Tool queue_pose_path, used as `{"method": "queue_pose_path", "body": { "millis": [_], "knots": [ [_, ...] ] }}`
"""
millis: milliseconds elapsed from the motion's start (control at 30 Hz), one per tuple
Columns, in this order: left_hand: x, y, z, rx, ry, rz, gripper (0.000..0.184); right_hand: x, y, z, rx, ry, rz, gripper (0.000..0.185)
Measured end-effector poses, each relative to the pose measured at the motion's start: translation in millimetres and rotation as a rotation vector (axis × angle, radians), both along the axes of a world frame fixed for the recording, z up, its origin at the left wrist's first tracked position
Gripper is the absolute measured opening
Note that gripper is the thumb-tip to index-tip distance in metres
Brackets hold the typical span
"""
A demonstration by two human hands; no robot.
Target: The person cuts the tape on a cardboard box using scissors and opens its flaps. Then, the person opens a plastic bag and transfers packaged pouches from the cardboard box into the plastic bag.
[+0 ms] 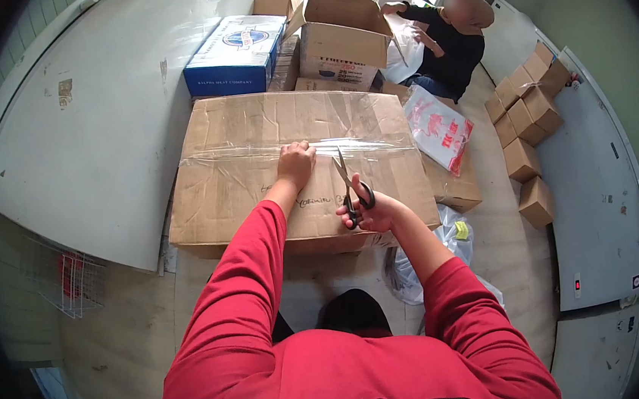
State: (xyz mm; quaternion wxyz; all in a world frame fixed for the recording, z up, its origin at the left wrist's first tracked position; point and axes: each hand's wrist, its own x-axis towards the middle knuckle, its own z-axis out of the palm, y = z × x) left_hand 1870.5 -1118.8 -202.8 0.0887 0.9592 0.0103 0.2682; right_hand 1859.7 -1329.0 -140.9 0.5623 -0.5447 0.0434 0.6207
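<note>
A large cardboard box (244, 206) with black handwriting on top lies in front of me. Clear packing tape (376, 146) runs across its top seam. My left hand (297, 163) rests at this tape with curled fingers; the fingertips are hidden, so what they grip cannot be made out. In my right hand (383, 213) is a pair of scissors (343, 173) with black handles, fingers through the loops. Its blades point away from me, slightly parted, their tips near the tape just right of my left hand.
Beyond the box stand a blue-and-white carton (235, 55) and an open cardboard box (343, 38). A person in black (455, 51) sits behind at the right. A printed plastic bag (439, 128) lies beside my box. Small cartons (529, 116) sit on the right-hand freezer (600, 198).
</note>
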Motion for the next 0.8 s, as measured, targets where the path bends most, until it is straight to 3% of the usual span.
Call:
{"method": "queue_pose_path", "body": {
  "millis": [100,333,533,633,700,733,767,800],
  "knots": [
    [-2,0,0,0.038,-0.188,-0.023,0.009,14,13,-6,-0.026,-0.027,-0.029,0.088],
    [-2,1,4,0.007,-0.257,-0.079,0.006,30,40,-7,-0.099,-0.038,-0.076,0.088],
    [0,1,4,-0.034,-0.250,-0.065,0.007,22,50,-14,-0.148,-0.234,-0.207,0.069],
    [0,6,5,-0.059,-0.313,-0.033,0.005,40,56,-41,-0.053,-0.345,-0.424,0.059],
    [-2,15,1,-0.369,-0.359,0.100,0.003,54,51,-32,-0.064,-0.351,-0.417,0.055],
    [-1,22,0,-0.361,-0.364,0.099,0.003,60,51,-30,-0.027,-0.383,-0.433,0.054],
    [-1,31,-5,-0.511,-0.424,0.232,0.006,67,40,-24,0.046,-0.307,-0.238,0.057],
    [-2,38,-8,-0.665,-0.477,0.367,0.009,58,35,-6,0.116,-0.251,-0.201,0.061]
  ]
}}
